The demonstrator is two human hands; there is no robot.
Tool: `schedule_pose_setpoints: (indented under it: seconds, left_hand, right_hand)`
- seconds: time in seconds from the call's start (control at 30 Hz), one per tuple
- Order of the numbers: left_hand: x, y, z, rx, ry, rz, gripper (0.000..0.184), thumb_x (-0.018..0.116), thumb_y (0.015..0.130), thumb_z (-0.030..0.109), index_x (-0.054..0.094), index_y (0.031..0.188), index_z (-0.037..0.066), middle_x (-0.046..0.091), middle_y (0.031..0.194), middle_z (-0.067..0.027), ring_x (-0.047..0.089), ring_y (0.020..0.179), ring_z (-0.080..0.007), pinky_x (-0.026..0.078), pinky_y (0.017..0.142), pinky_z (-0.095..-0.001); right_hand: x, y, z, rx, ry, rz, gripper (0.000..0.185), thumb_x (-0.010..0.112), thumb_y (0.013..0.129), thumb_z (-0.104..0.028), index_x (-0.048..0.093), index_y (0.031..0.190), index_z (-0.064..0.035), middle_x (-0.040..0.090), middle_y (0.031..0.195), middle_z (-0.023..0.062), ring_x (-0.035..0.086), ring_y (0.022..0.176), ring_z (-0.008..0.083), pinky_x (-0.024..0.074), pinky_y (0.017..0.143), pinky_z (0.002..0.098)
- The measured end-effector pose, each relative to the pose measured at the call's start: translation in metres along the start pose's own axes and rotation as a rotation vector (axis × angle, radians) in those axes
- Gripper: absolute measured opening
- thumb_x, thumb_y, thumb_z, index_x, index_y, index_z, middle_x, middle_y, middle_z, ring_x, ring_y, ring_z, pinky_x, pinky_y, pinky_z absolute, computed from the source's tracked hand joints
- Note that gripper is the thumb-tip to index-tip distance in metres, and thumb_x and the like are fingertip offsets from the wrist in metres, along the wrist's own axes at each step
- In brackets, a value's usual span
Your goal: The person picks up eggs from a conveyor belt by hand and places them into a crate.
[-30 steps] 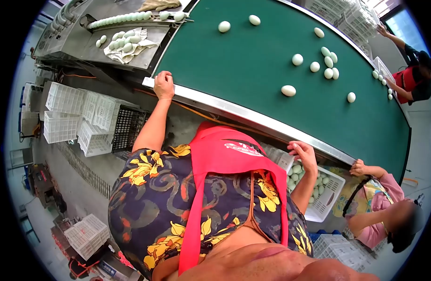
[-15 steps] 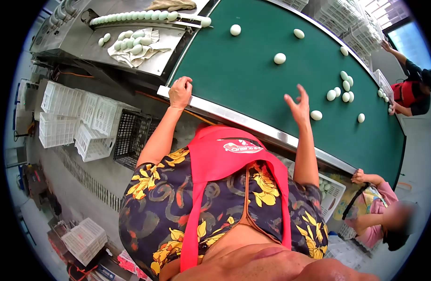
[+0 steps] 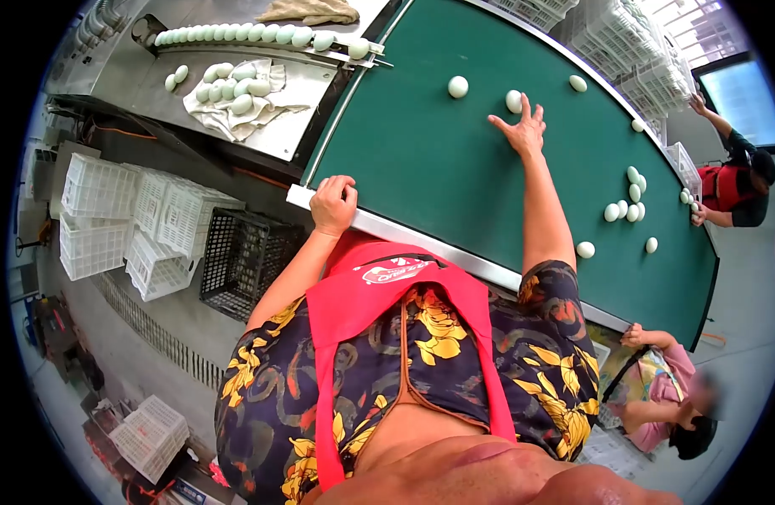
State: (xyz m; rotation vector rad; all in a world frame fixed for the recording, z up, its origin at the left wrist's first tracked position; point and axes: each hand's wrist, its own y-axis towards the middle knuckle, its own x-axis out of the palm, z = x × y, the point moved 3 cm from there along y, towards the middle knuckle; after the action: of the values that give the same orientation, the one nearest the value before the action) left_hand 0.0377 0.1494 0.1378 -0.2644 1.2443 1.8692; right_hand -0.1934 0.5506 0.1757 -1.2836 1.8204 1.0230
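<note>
Green covered the wide table top (image 3: 421, 160). One white egg (image 3: 513, 102) lay on it, right by the fingertips of the right hand (image 3: 525, 135). That hand was spread wide and had hold of nothing; nobody could tell if a finger touched the egg. The left hand (image 3: 333, 206) sat at the pale edge (image 3: 404, 237), its fingers curled, and it was hard to tell if they gripped it. A row of eggs (image 3: 255, 32) lined the metal bench (image 3: 307, 82).
</note>
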Motion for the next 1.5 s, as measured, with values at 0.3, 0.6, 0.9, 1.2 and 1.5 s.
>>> schedule_pose_setpoints:
  seconds: [0.3, 0.6, 0.9, 1.2, 1.5]
  left_hand:
    - [-0.008, -0.005, 0.021, 0.038, -0.008, -0.011, 0.012, 0.062, 0.077, -0.002, 0.064, 0.083, 0.008, 0.065, 0.079, -0.0075, 0.063, 0.072, -0.0288, 0.051, 0.063, -0.0389]
    - [-0.003, -0.005, 0.017, 0.054, -0.005, 0.006, 0.016, 0.059, 0.079, -0.005, 0.067, 0.085, 0.007, 0.066, 0.079, -0.0081, 0.064, 0.072, -0.0298, 0.05, 0.062, -0.0393]
    - [0.001, -0.002, -0.009, 0.017, 0.014, -0.033, 0.014, 0.061, 0.079, -0.002, 0.068, 0.084, 0.008, 0.065, 0.077, -0.007, 0.063, 0.069, -0.0265, 0.05, 0.061, -0.0393]
    - [0.006, 0.007, -0.077, -0.057, 0.135, -0.121, 0.014, 0.058, 0.088, 0.009, 0.071, 0.089, 0.013, 0.069, 0.082, -0.0089, 0.066, 0.074, -0.0296, 0.051, 0.066, -0.0432]
    - [0.014, 0.038, -0.149, -0.173, 0.252, -0.164, 0.018, 0.055, 0.09, 0.02, 0.073, 0.089, 0.017, 0.072, 0.075, -0.0114, 0.068, 0.068, -0.0343, 0.05, 0.061, -0.0471]
  right_hand:
    - [-0.022, 0.045, -0.033, -0.095, -0.187, -0.23, 0.076, 0.079, 0.066, -0.069, 0.067, 0.126, -0.024, 0.041, 0.15, 0.0131, 0.039, 0.136, 0.0385, 0.0476, 0.104, 0.054]
    - [-0.04, -0.009, 0.038, -0.053, -0.2, 0.002, 0.051, 0.075, 0.073, -0.05, 0.071, 0.114, -0.0187, 0.045, 0.145, 0.0102, 0.047, 0.128, 0.0365, 0.0534, 0.096, 0.0521]
    - [-0.036, -0.098, 0.07, -0.103, -0.197, 0.058, 0.046, 0.08, 0.072, -0.053, 0.073, 0.103, -0.019, 0.047, 0.142, 0.0071, 0.05, 0.122, 0.034, 0.0556, 0.093, 0.0456]
    - [-0.102, -0.24, 0.081, 0.441, 1.455, -0.238, 0.053, 0.069, 0.089, -0.05, 0.067, 0.112, -0.0021, 0.06, 0.125, 0.0104, 0.066, 0.099, 0.021, 0.0575, 0.062, 0.0308]
    - [-0.172, -0.464, 0.258, 0.991, 1.164, 0.522, 0.048, 0.074, 0.087, -0.049, 0.067, 0.111, -0.0072, 0.068, 0.117, 0.0095, 0.07, 0.09, 0.019, 0.0555, 0.06, 0.0306]
